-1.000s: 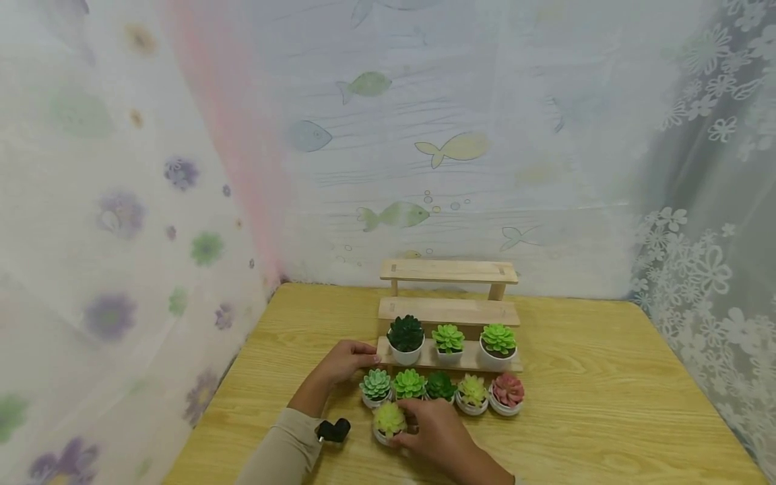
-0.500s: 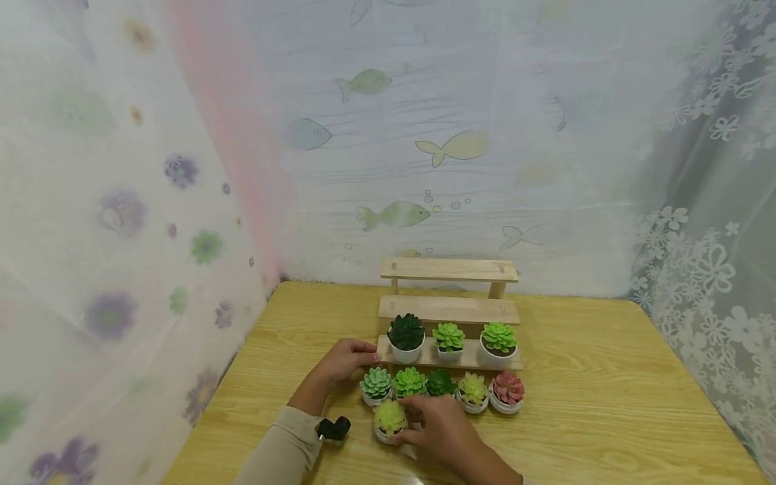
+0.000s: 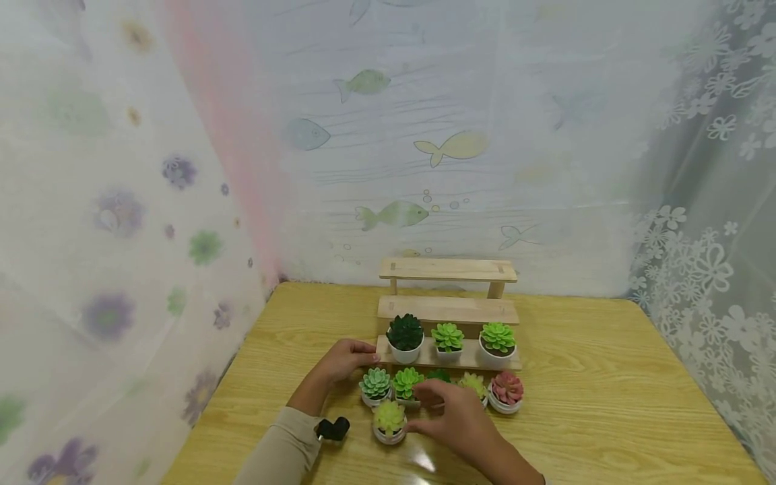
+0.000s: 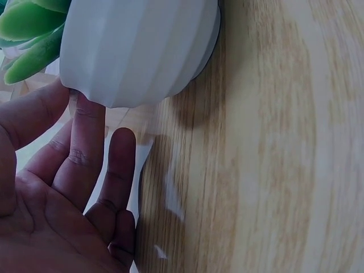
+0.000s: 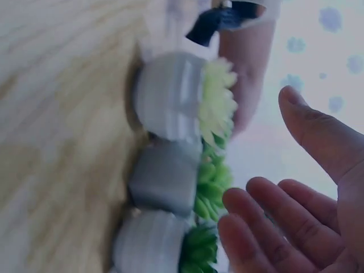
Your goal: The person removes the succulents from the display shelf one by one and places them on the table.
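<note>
In the head view, my left hand (image 3: 345,360) grips the left end of the bottom shelf of a wooden plant stand (image 3: 448,310). A white ribbed pot (image 4: 136,51) hides its fingertips in the left wrist view. My right hand (image 3: 455,411), fingers apart and holding nothing, is just right of a potted yellow-green succulent (image 3: 389,417) on the table. Behind that pot runs a row of potted succulents: pale green (image 3: 376,384), bright green (image 3: 407,382), dark green, yellow-green and pink (image 3: 506,389). The right hand partly covers the dark green and rear yellow-green ones.
On the bottom shelf stand a dark green succulent (image 3: 405,337) and two bright green ones (image 3: 448,340), (image 3: 498,340) in white pots. Two bare shelves rise behind. The wood-grain table (image 3: 606,391) meets a fish-patterned curtain (image 3: 455,135) at the back.
My right hand has let go of the front yellow-green succulent and drawn off to the right. That pot stays on the table. The left hand keeps its place on the stand.
</note>
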`<state>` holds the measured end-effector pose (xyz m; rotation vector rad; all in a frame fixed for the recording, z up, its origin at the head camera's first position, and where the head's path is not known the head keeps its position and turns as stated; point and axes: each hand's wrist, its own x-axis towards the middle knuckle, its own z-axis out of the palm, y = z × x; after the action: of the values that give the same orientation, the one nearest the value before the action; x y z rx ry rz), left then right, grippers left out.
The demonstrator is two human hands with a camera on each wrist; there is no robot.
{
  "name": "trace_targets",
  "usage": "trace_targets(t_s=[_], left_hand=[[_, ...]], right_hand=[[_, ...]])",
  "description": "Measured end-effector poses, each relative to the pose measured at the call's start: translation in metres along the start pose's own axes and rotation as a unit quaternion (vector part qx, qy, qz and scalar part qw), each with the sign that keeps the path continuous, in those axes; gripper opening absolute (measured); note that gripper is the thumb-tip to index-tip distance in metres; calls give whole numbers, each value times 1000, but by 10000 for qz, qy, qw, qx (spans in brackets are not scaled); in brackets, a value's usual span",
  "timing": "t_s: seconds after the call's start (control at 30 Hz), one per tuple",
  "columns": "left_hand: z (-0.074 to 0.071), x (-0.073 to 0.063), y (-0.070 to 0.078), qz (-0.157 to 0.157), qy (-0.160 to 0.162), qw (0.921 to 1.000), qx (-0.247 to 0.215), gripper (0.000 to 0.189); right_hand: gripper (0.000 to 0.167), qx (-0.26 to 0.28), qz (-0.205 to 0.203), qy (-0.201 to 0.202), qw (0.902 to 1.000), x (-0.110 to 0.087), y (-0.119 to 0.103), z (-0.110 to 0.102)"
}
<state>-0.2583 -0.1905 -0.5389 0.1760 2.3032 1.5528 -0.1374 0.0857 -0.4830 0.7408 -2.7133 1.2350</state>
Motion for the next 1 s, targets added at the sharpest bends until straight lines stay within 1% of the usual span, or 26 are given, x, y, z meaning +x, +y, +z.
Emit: trace_targets(t_s=[0.1,0.2,0.3,0.4,0.47,0.53,0.7,0.83,1.0], left_hand=[[0,-1,1,-18,35,10000,-18,37],[1,-2,2,-80,80,9999,-30,37],[1,-2,3,-78,99,9999,15,37],[1,-3,3,-69,104,9999,28,36],[1,-3,4,-50,87,9999,43,37],[1,-4,4,-42,71,10000,41,37],[1,-3,4,-18,34,10000,24,38],[0,-2,3,25,-39,10000,-38,38],[-1,-1,2,25,-73,10000,-53,38]], right_hand=[[54,-317,44,324,9990,1,0,-7],[55,-586,247,614,9961,2,0,-16],[57,-651,414,933,9926,4,1,-25],[61,-614,372,1313,9887,5,6,-34],[63,-607,260,1580,9852,5,11,-40],[65,-593,249,1837,9809,5,15,-44],[85,-579,427,2402,9681,5,26,-53],[96,-578,594,2698,9593,5,35,-57],[100,-479,1002,2833,9526,4,45,-62]])
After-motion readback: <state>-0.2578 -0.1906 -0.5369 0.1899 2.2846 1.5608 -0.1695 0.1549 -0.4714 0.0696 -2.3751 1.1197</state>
